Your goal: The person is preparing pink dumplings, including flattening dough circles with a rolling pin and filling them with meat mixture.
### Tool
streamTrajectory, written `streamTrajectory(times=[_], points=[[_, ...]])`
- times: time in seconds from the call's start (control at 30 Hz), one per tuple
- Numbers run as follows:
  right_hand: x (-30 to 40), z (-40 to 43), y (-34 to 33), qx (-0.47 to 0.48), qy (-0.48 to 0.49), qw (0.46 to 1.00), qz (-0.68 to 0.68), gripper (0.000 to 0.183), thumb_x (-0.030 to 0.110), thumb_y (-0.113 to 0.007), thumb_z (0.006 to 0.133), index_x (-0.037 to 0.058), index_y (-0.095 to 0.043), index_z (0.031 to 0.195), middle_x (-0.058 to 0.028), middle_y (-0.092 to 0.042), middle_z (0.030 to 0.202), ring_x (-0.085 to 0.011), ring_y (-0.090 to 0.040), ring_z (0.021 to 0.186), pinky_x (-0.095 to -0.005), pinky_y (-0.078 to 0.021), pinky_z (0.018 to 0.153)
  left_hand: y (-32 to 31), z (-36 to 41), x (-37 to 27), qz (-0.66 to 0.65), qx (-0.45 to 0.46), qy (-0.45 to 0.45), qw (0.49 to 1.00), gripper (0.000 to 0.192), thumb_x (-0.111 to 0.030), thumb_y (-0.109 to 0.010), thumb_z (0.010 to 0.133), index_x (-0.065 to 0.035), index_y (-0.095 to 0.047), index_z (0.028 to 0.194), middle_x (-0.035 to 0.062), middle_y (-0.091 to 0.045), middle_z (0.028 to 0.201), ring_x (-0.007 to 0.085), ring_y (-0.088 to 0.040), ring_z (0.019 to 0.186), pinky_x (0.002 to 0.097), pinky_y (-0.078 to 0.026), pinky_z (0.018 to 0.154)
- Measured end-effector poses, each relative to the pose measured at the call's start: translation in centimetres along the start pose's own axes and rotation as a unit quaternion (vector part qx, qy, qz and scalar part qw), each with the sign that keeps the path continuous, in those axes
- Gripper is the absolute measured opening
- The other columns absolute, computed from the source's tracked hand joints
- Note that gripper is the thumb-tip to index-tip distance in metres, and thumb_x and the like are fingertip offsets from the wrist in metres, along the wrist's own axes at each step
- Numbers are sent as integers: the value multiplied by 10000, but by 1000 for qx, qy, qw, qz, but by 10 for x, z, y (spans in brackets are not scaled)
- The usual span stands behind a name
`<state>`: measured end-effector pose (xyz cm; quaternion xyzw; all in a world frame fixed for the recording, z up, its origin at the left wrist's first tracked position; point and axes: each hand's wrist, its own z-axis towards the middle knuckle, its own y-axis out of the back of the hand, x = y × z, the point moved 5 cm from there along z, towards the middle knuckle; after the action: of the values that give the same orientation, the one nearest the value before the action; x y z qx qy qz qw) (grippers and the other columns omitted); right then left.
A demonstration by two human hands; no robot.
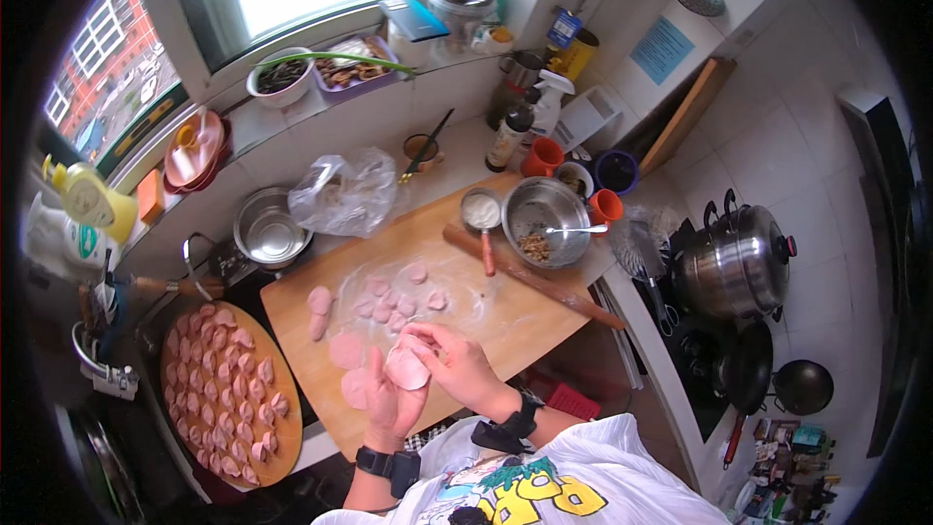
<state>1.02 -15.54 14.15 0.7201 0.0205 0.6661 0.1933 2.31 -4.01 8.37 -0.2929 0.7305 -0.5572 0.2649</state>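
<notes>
A pink dough wrapper (407,368) lies across the palm and fingers of my left hand (393,405). My right hand (459,363) pinches its upper right edge; whether filling is inside cannot be seen. Two flat round wrappers (348,350) rest on the wooden board (503,346), left of my hands. Beyond them several small dough pieces (386,304) sit in scattered flour, with a short dough roll (319,312) to their left. A wooden rolling pin (543,283) lies diagonally at the board's right. Behind it stands a steel bowl (515,237) with a little chopped filling and a spoon.
Rows of pink dumplings cover a round wooden board (288,445) at the left. A red-handled scoop of flour (481,210), a plastic bag (346,193) and a steel basin (270,226) line the back. Orange cups (543,157) flank the bowl; a steamer pot (732,262) is at the right.
</notes>
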Motion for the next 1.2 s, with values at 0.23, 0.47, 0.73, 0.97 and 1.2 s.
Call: streamTrajectory(times=[0.23, 0.47, 0.73, 0.97, 1.2], points=[[-142, 22, 202, -284, -117, 948, 79, 408, 198, -687, 939, 49, -508, 1273, -123, -524, 1182, -216, -563, 990, -378, -483, 879, 29, 30, 42, 275, -196, -59, 939, 475, -240, -473, 1059, 47, -396, 1430, 184, -560, 1368, 278, -579, 1235, 382, -469, 1072], [-266, 67, 320, -307, -245, 878, 272, 392, 266, -700, 954, -24, -592, 1195, -37, -620, 1114, -124, -561, 1060, -277, -437, 948, 33, 82, 136, 154, -220, -13, 963, 411, -247, -441, 1065, -14, -433, 1403, 157, -571, 1353, 307, -581, 1229, 444, -476, 1070], [-285, 100, 321, -332, -244, 893, 183, 318, 309, -696, 952, 15, -653, 1063, -36, -654, 997, -150, -596, 910, -304, -464, 843, 18, 142, 191, 171, -255, 17, 952, 378, -248, -435, 1067, -3, -456, 1354, 168, -576, 1337, 312, -583, 1226, 438, -487, 1063], [-283, 87, 332, -394, -142, 906, -62, 263, 236, -678, 952, -24, -696, 912, -116, -639, 921, -261, -610, 815, -364, -487, 767, 13, 172, 198, 225, -274, 40, 934, 375, -224, -388, 1075, 31, -458, 1340, 157, -587, 1318, 278, -605, 1191, 379, -518, 1007], [-267, 96, 323, -342, -153, 927, 15, 248, 227, -696, 945, -3, -642, 871, -60, -601, 860, -176, -611, 785, -322, -486, 733, 26, 177, 196, 253, -261, 57, 930, 370, -219, -389, 1063, 31, -525, 1298, 126, -618, 1270, 235, -620, 1150, 348, -524, 987]])
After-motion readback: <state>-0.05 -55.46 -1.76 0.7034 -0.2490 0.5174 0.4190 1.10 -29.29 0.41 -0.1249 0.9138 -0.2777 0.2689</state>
